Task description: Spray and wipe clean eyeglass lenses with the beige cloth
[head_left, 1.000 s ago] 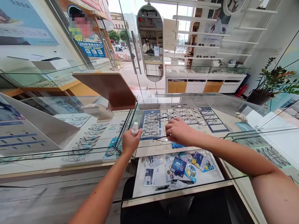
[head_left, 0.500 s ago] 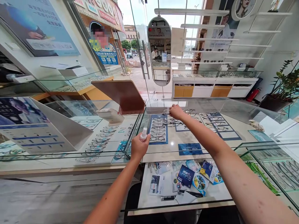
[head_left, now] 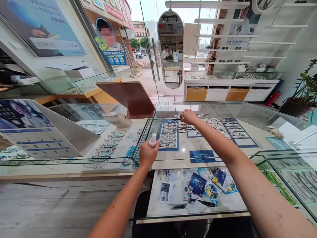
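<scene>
My left hand (head_left: 148,152) is wrapped round a small white spray bottle (head_left: 153,140), held upright over the glass counter. Farther out, my right hand (head_left: 188,116) is closed at the far side of the countertop, fingers pinched at a thin-rimmed pair of glasses (head_left: 176,116) that shows beside the fingertips; the grip itself is mostly hidden by the hand. Below it, dark-framed glasses (head_left: 182,129) lie in the display, and a blue-edged tray (head_left: 177,138) holds several more frames in a column.
A brown-backed tilted board (head_left: 138,99) stands left of my right hand, by a white device (head_left: 120,120). A tent-shaped card (head_left: 69,138) stands at far left. An open drawer (head_left: 158,210) below holds packets, leaflets and pens. An oval mirror (head_left: 170,49) hangs ahead.
The view has tilted down slightly and shifted left. Both hands keep nearly the same places; the spray bottle stays in my left hand and my right hand remains at the counter's far side.
</scene>
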### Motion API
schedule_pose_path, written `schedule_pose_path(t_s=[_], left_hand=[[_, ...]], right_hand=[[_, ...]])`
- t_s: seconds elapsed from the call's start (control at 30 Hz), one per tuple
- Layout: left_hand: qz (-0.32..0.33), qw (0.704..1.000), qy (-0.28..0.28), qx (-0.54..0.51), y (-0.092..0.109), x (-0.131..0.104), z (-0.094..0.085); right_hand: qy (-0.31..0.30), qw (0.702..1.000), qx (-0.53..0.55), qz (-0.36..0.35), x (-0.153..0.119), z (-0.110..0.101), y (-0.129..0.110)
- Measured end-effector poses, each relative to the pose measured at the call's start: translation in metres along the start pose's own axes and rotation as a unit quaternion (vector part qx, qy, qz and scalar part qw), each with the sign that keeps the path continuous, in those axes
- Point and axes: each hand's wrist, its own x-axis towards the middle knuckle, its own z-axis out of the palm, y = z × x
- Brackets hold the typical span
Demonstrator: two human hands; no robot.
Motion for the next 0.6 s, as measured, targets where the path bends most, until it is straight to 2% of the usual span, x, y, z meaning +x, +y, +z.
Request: schedule_pose_path(t_s=[0.1, 0.2, 0.27, 0.33, 0.4, 0.47, 0.53, 0.6], left_hand=[[-0.002, 1.0, 0.001, 0.005, 0.0, 0.0, 0.0], [-0.001, 1.0, 0.0, 0.004, 0.0, 0.001, 0.0], [-0.002, 1.0, -0.002, 0.001, 0.0, 0.001, 0.0], [-0.005, 1.0, 0.0, -0.006, 0.0, 0.001, 0.0], [-0.007, 1.0, 0.002, -0.017, 0.001, 0.001, 0.0], [-0.011, 1.0, 0.002, -0.027, 0.002, 0.001, 0.0], [-0.014, 0.999, 0.005, -0.03, 0.003, 0.001, 0.001], [-0.014, 0.999, 0.013, -0.028, 0.003, 0.0, 0.001]], right_hand=[[0.046, 0.999, 0.028, 0.008, -0.015, -0.02, -0.01], [0.116, 0.991, 0.062, 0.001, -0.048, -0.046, -0.039], [0.163, 0.978, 0.126, -0.045, -0.083, -0.059, -0.07], [0.152, 0.96, 0.187, -0.143, -0.125, -0.061, -0.103], [0.08, 0.949, 0.185, -0.244, -0.168, -0.047, -0.134], [-0.004, 0.938, 0.148, -0.314, -0.204, -0.016, -0.154], [-0.072, 0.934, 0.126, -0.327, -0.226, 0.023, -0.16], [-0.13, 0.944, 0.106, -0.284, -0.231, 0.062, -0.149]])
